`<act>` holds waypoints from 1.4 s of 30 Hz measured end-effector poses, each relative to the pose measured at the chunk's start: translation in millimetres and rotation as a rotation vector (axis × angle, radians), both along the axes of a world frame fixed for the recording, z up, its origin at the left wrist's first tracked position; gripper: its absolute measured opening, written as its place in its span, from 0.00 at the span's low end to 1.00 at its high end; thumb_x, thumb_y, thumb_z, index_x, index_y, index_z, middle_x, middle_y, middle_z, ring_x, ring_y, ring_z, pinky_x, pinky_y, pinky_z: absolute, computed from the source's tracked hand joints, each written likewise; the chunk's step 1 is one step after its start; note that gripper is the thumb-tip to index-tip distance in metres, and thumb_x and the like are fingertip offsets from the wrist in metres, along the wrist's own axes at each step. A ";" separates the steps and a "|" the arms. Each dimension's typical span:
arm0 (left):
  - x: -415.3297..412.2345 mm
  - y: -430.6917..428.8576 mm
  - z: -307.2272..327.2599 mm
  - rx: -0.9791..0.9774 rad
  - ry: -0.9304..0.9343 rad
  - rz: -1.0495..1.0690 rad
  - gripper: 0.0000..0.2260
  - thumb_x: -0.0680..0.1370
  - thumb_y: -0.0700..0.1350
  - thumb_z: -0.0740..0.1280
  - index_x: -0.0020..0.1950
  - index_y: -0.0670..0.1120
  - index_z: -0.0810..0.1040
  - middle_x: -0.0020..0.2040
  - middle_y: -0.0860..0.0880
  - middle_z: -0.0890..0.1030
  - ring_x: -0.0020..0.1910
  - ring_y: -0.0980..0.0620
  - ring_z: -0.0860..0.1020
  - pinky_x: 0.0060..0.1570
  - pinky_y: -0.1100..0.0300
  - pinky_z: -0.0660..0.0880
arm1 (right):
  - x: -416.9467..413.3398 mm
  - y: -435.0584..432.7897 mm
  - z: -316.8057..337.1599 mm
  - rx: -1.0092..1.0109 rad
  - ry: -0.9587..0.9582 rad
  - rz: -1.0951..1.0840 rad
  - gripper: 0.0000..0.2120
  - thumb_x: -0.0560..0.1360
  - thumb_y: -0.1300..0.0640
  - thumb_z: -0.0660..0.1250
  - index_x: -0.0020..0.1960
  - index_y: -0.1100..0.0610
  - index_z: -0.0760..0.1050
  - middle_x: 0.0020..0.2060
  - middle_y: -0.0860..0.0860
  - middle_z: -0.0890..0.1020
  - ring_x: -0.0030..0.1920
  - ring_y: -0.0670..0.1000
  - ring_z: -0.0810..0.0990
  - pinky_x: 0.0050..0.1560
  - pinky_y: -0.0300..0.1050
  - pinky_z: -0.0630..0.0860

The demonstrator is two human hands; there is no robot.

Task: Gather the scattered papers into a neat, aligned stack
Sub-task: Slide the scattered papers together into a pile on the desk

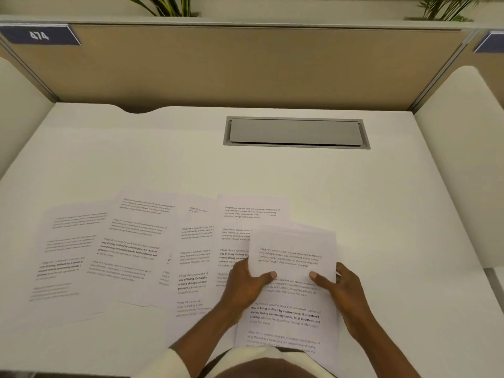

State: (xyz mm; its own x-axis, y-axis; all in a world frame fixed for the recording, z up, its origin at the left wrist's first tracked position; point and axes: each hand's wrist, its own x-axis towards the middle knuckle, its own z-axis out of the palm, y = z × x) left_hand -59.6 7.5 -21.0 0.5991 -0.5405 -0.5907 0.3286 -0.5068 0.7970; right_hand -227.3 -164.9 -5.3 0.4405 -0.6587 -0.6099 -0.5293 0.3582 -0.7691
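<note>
A small stack of printed white papers [291, 249] is held at the near right of the white desk [163, 159]. My left hand [246, 285] grips its left edge, thumb on top. My right hand [343, 293] grips its right edge, thumb on the page. Other printed sheets lie fanned out and overlapping to the left: one at the far left [68, 249], one beside it [133, 241], a partly covered one [195, 255] and another [245, 214] tucked under the held stack.
A grey cable hatch [296, 132] is set into the desk behind the papers. A tan partition [245, 64] closes the back, with a "474" label [39, 35] at the top left and plants above. White side panels [463, 132] flank the desk.
</note>
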 end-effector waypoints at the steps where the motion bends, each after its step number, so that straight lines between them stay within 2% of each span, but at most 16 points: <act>1: -2.5 0.3 0.6 0.021 -0.050 0.000 0.18 0.77 0.47 0.81 0.66 0.54 0.86 0.59 0.58 0.89 0.55 0.62 0.87 0.57 0.63 0.84 | -1.7 3.8 -1.6 -0.037 0.042 0.007 0.17 0.73 0.59 0.82 0.59 0.51 0.83 0.51 0.48 0.91 0.45 0.49 0.91 0.46 0.49 0.86; 5: -10.1 -11.8 8.3 0.188 -0.294 -0.008 0.21 0.76 0.52 0.79 0.68 0.52 0.83 0.62 0.56 0.87 0.60 0.54 0.86 0.63 0.48 0.84 | -2.5 11.2 -6.0 -0.169 0.101 -0.002 0.15 0.74 0.61 0.80 0.54 0.48 0.80 0.50 0.49 0.90 0.46 0.54 0.90 0.51 0.60 0.87; 8: -8.1 -28.3 20.2 0.332 -0.432 -0.074 0.22 0.79 0.55 0.75 0.70 0.47 0.79 0.65 0.50 0.81 0.67 0.48 0.78 0.67 0.48 0.81 | 1.3 8.7 -4.7 -0.226 0.091 -0.041 0.14 0.75 0.61 0.79 0.54 0.46 0.79 0.49 0.48 0.89 0.47 0.54 0.89 0.52 0.61 0.86; 11: -3.7 -45.1 29.0 0.426 -0.459 -0.168 0.27 0.81 0.55 0.73 0.74 0.43 0.74 0.71 0.45 0.72 0.74 0.44 0.67 0.74 0.48 0.73 | 5.3 3.8 -4.6 -0.270 0.092 -0.094 0.15 0.75 0.60 0.79 0.55 0.48 0.77 0.51 0.49 0.88 0.48 0.55 0.88 0.53 0.61 0.86; 14: -3.5 -61.4 38.4 0.522 -0.422 -0.217 0.31 0.80 0.57 0.73 0.76 0.41 0.69 0.75 0.42 0.66 0.77 0.41 0.63 0.74 0.46 0.73 | 6.9 2.3 -10.2 -0.297 0.158 -0.103 0.18 0.76 0.59 0.78 0.61 0.52 0.75 0.54 0.52 0.86 0.51 0.56 0.86 0.56 0.60 0.84; 16: -5.7 -70.6 41.8 0.588 -0.403 -0.253 0.34 0.79 0.60 0.74 0.77 0.42 0.67 0.76 0.41 0.63 0.78 0.40 0.61 0.73 0.44 0.74 | 7.7 5.5 -15.7 -0.333 0.252 -0.066 0.20 0.76 0.56 0.79 0.63 0.54 0.75 0.56 0.54 0.85 0.54 0.58 0.85 0.57 0.59 0.82; 19: -7.4 -79.7 43.6 0.664 -0.398 -0.266 0.40 0.77 0.61 0.75 0.79 0.41 0.63 0.79 0.40 0.60 0.80 0.39 0.61 0.72 0.43 0.73 | 8.2 12.8 -26.9 -0.527 0.561 0.070 0.28 0.72 0.48 0.80 0.67 0.58 0.75 0.60 0.58 0.79 0.64 0.63 0.76 0.63 0.63 0.77; 21: -5.3 -81.7 43.6 0.667 -0.388 -0.239 0.43 0.76 0.60 0.77 0.79 0.40 0.60 0.79 0.40 0.61 0.79 0.38 0.64 0.72 0.43 0.74 | 10.1 19.1 -26.9 -0.593 0.656 0.089 0.32 0.71 0.46 0.81 0.68 0.59 0.75 0.62 0.60 0.74 0.66 0.64 0.71 0.63 0.63 0.74; 25: 2.3 -83.9 38.4 0.611 -0.299 -0.168 0.47 0.75 0.59 0.79 0.81 0.37 0.58 0.77 0.39 0.65 0.74 0.38 0.75 0.71 0.44 0.78 | 16.8 24.1 -22.4 -0.535 0.583 0.051 0.34 0.70 0.48 0.83 0.68 0.59 0.72 0.62 0.59 0.71 0.67 0.62 0.68 0.53 0.60 0.77; 27: 6.5 -85.2 36.4 0.578 -0.228 -0.112 0.46 0.74 0.58 0.81 0.80 0.37 0.61 0.76 0.39 0.70 0.73 0.38 0.77 0.70 0.45 0.79 | 20.6 24.0 -20.5 -0.491 0.545 0.034 0.34 0.70 0.50 0.82 0.69 0.59 0.71 0.64 0.59 0.70 0.69 0.62 0.67 0.54 0.59 0.76; 30: 12.3 -85.0 29.8 0.578 -0.150 -0.046 0.45 0.71 0.56 0.83 0.78 0.38 0.66 0.76 0.40 0.75 0.75 0.38 0.75 0.74 0.43 0.75 | 24.2 22.5 -18.7 -0.469 0.503 -0.002 0.36 0.69 0.51 0.83 0.70 0.58 0.70 0.65 0.59 0.71 0.69 0.63 0.70 0.58 0.60 0.77; 34: 17.6 -79.4 27.7 0.604 -0.107 0.022 0.37 0.67 0.54 0.85 0.71 0.43 0.75 0.72 0.41 0.77 0.74 0.38 0.71 0.74 0.42 0.70 | 25.1 18.4 -15.3 -0.389 0.407 -0.103 0.36 0.70 0.54 0.84 0.71 0.54 0.68 0.63 0.56 0.76 0.56 0.57 0.79 0.57 0.57 0.78; 36: 20.2 -76.3 29.1 0.637 -0.127 0.018 0.33 0.66 0.53 0.85 0.66 0.46 0.77 0.69 0.42 0.75 0.73 0.38 0.68 0.73 0.43 0.68 | 25.3 17.4 -15.0 -0.320 0.376 -0.142 0.36 0.70 0.55 0.84 0.70 0.52 0.67 0.60 0.55 0.81 0.55 0.58 0.82 0.59 0.59 0.80; 39: 23.4 -71.9 27.8 0.530 -0.081 0.079 0.36 0.60 0.51 0.86 0.65 0.45 0.78 0.64 0.45 0.82 0.70 0.40 0.76 0.69 0.43 0.77 | 25.0 16.5 -14.9 -0.287 0.363 -0.160 0.31 0.71 0.59 0.82 0.67 0.51 0.70 0.57 0.55 0.84 0.55 0.60 0.84 0.59 0.60 0.80; 40: 23.8 -70.2 28.8 0.470 -0.052 0.117 0.37 0.61 0.47 0.87 0.66 0.43 0.77 0.63 0.45 0.83 0.68 0.40 0.80 0.65 0.43 0.81 | 24.7 15.8 -14.6 -0.296 0.364 -0.158 0.29 0.71 0.60 0.82 0.66 0.52 0.72 0.57 0.55 0.85 0.55 0.60 0.83 0.58 0.59 0.80; 42: 23.6 -68.2 33.0 0.415 -0.033 0.183 0.40 0.67 0.40 0.85 0.73 0.40 0.69 0.67 0.43 0.81 0.66 0.39 0.82 0.62 0.48 0.83 | 24.4 13.7 -14.3 -0.310 0.366 -0.161 0.27 0.72 0.62 0.80 0.66 0.52 0.74 0.58 0.55 0.85 0.56 0.61 0.83 0.57 0.58 0.79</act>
